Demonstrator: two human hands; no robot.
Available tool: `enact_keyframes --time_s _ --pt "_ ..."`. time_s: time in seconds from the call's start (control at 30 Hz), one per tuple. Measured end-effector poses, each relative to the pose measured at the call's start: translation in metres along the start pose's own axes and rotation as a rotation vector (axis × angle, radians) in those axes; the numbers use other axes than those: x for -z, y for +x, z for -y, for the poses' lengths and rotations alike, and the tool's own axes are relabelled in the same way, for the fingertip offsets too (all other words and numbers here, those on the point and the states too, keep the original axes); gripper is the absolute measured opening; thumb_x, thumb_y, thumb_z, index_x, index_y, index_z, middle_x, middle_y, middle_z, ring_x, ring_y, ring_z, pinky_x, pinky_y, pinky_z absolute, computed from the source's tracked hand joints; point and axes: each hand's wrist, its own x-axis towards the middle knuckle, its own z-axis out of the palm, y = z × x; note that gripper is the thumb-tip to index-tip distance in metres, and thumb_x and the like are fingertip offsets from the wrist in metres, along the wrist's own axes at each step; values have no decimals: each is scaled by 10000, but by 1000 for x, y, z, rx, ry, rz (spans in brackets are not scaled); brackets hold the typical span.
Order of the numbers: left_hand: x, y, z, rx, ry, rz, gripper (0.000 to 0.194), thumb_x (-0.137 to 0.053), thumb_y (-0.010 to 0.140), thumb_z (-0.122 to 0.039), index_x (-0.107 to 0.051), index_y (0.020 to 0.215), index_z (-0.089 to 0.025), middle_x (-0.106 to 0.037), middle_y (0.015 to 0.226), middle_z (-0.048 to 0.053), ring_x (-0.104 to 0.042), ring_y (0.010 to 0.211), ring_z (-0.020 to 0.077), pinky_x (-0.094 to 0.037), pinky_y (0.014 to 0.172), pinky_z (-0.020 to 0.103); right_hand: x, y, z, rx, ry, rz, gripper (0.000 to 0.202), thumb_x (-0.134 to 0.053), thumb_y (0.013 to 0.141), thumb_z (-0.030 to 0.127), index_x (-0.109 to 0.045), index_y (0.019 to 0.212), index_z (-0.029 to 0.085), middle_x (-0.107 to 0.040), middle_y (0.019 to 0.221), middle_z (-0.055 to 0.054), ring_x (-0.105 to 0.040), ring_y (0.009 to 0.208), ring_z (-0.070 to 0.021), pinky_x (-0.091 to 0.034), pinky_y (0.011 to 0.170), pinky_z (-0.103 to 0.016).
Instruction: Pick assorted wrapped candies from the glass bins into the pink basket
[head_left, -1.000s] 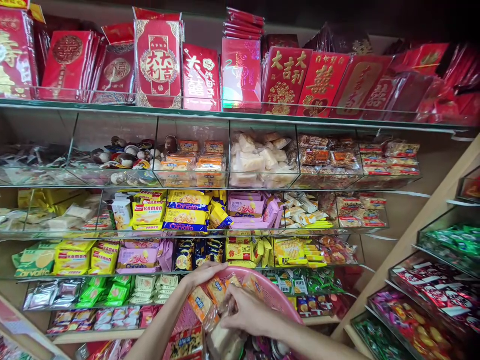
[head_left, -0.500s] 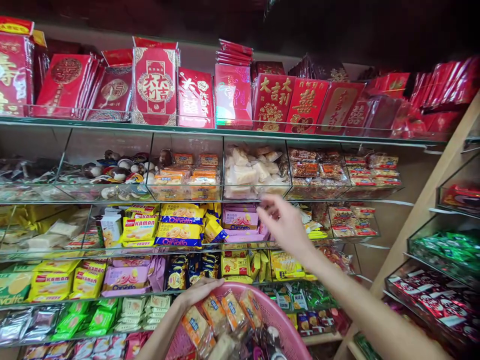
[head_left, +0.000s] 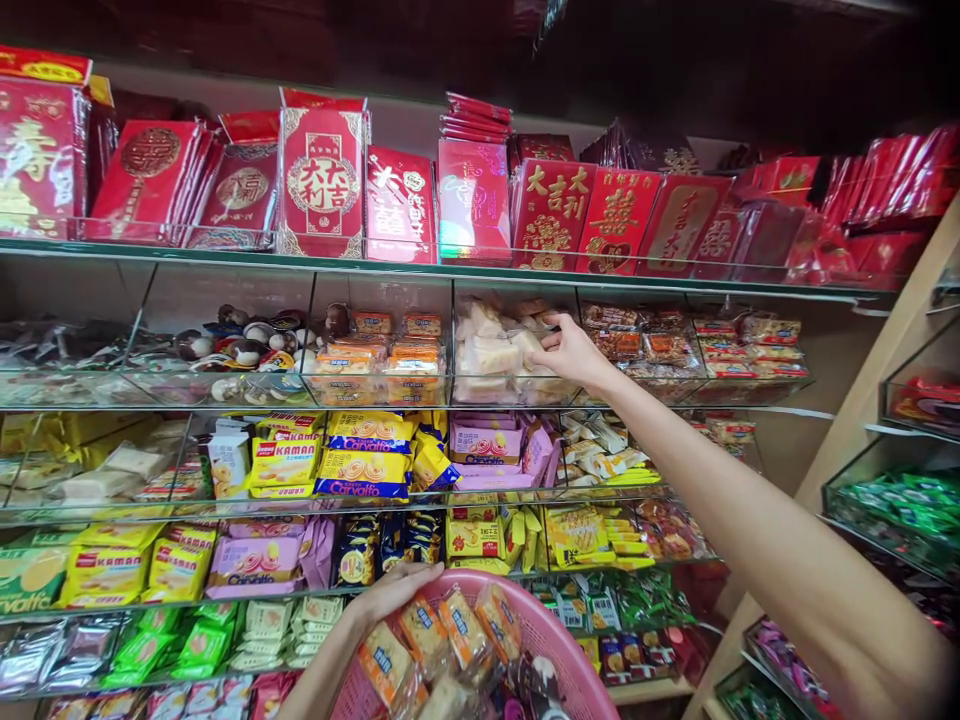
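Note:
My right hand [head_left: 576,352] reaches into a clear compartment on the second shelf. Its fingers are apart at the right side of the pale, plastic-wrapped snack pieces [head_left: 486,352]; I see nothing held between them. Low in the view, my left hand [head_left: 397,592] grips the rim of a pink plastic basket [head_left: 576,640]. Inside the basket lie several orange-and-clear snack packets [head_left: 465,630], a pale wrapped piece [head_left: 444,698] and some dark items with round white tops [head_left: 541,685].
Red envelopes [head_left: 322,180] line the top shelf behind a low clear edge. Clear dividers separate nut-bar packets [head_left: 637,340] and orange packets [head_left: 352,365] from the pale pieces. Purple biscuit packs [head_left: 487,445] sit one shelf below. A wooden post [head_left: 840,440] stands at right.
My right hand has moved up from in front of the purple packs into the compartment of pale wrapped pieces. My left hand and the basket stay nearly in place.

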Motion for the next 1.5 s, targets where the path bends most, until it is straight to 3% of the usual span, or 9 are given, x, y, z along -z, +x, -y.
enact_keyframes --time_s 0.2,0.43,0.57,0.73,0.87,1.07,1.17,1.33,1.5 --pt "0 -1 -1 22 -4 3 603 -416 739 -667 -668 1006 -189 -687 993 45 -569 968 237 -406 868 311 -2 4 0 -20 -75 9 687 -654 576 326 -410 1188 129 -610 749 -15 -563 683 -181 -416 593 -281" --pt "2 1 0 32 37 -24 584 -408 739 -668 -678 991 -216 -665 1065 25 -538 1052 244 -363 937 317 -2 2 0 0 -28 -134 595 -645 579 319 -457 1115 141 -608 682 2 -579 687 -188 -439 633 -302" --pt "3 3 2 38 26 -15 581 -423 732 -665 -670 1012 -220 -657 1095 20 -529 1075 246 -363 944 314 10 2 -2 15 96 -218 638 -661 585 363 -429 1135 139 -617 683 3 -588 668 -179 -461 648 -321" --pt "5 8 6 14 63 -26 584 -415 731 -669 -667 1017 -226 -629 1151 17 -522 1092 247 -353 955 317 30 -40 11 145 234 -234 636 -658 641 410 -398 1170 173 -635 836 -38 -608 749 -179 -480 698 -342" --pt "5 15 10 39 109 -57 628 -429 710 -688 -635 1091 -233 -582 1221 31 -469 1157 267 -312 989 336 16 -115 18 169 262 16 600 -632 704 371 -368 1218 211 -633 890 -37 -597 813 -190 -476 740 -372" --pt "2 19 6 26 122 12 604 -381 725 -704 -676 996 -253 -656 1095 19 -547 1044 254 -357 939 342 -46 -219 -13 7 277 538 574 -554 767 282 -312 1284 225 -594 924 -22 -558 864 -169 -432 818 -350" --pt "3 18 4 28 129 -9 622 -402 714 -701 -651 1055 -245 -611 1179 21 -500 1110 266 -320 975 341 -57 -245 -23 -12 232 727 571 -542 753 242 -330 1283 221 -566 973 -32 -535 875 -166 -421 803 -318" --pt "4 12 -1 15 128 -6 613 -404 719 -690 -662 1027 -227 -621 1160 28 -494 1112 266 -322 967 334 -56 -270 -17 159 144 1075 472 -576 686 200 -476 1146 234 -567 972 -18 -521 897 -165 -406 778 -266" --pt "2 10 -3 2 50 33 571 -396 733 -675 -679 951 -229 -667 1058 4 -561 1007 236 -391 885 301 -81 -301 -24 467 -57 1114 354 -594 684 221 -536 1033 209 -589 986 -46 -505 952 -205 -390 831 -317"
